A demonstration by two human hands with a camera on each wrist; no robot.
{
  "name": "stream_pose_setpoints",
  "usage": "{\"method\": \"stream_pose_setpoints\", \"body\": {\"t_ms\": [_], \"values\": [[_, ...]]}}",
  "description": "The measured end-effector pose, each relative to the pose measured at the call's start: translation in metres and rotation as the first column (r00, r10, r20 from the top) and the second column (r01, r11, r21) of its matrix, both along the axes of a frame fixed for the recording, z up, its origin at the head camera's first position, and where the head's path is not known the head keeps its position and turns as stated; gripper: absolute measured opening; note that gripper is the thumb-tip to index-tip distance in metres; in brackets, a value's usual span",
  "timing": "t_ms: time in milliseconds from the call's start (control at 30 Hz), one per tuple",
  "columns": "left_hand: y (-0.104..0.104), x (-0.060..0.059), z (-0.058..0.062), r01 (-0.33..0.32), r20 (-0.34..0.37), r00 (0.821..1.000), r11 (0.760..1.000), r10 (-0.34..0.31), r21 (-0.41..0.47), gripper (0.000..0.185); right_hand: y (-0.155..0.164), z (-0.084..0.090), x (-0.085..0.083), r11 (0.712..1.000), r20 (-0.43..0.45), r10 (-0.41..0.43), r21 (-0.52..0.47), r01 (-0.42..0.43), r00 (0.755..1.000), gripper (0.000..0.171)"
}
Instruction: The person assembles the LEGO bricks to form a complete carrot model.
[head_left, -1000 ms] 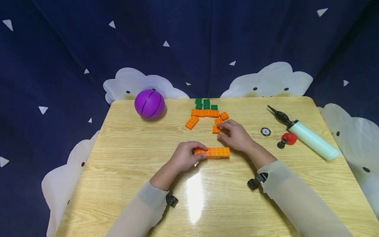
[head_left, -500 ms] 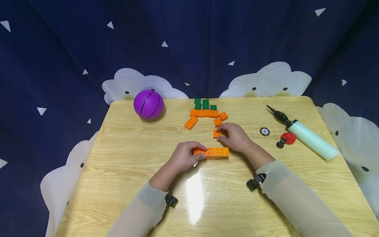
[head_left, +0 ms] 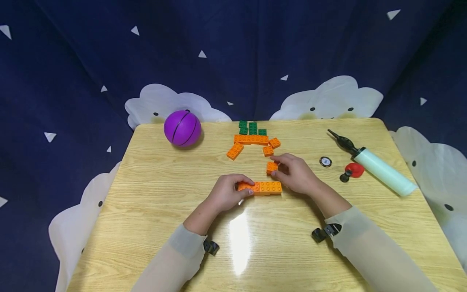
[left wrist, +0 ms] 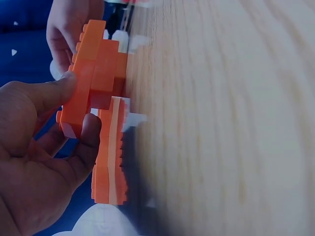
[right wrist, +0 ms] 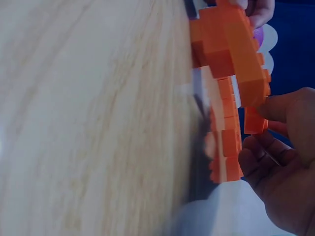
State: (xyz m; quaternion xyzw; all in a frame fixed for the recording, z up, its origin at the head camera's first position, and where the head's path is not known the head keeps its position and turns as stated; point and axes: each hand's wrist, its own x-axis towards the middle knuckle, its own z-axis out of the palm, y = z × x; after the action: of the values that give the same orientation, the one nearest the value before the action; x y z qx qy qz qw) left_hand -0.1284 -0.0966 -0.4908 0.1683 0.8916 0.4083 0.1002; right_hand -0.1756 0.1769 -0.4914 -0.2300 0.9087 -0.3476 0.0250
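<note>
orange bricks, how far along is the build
Done: a joined orange strip lies on the table, gripped at its end by the left hand. In hand: the right hand pinches a small orange brick just behind the strip, not yet attached. Left: loose orange bricks and green bricks at the far edge lie untouched.

Glossy wood-grain table [head_left: 146, 190]; studded bricks [head_left: 265, 187] look like smooth plastic.

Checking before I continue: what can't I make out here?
- Head view: the left hand covers the left end of the long orange brick assembly.
- Head view: the small round black-and-white disc is too small to read.
- Right wrist view: the wooden table is blurred.
</note>
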Motion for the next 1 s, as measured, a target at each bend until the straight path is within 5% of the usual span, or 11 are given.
{"method": "stream_pose_setpoints", "body": {"t_ms": [1000], "values": [[0.001,0.000,0.000,-0.014,0.020,1.000,1.000,0.014,0.002,0.016,0.010,0.014,0.050,0.993,0.072,0.107,-0.061,-0.103,0.992,0.039]]}}
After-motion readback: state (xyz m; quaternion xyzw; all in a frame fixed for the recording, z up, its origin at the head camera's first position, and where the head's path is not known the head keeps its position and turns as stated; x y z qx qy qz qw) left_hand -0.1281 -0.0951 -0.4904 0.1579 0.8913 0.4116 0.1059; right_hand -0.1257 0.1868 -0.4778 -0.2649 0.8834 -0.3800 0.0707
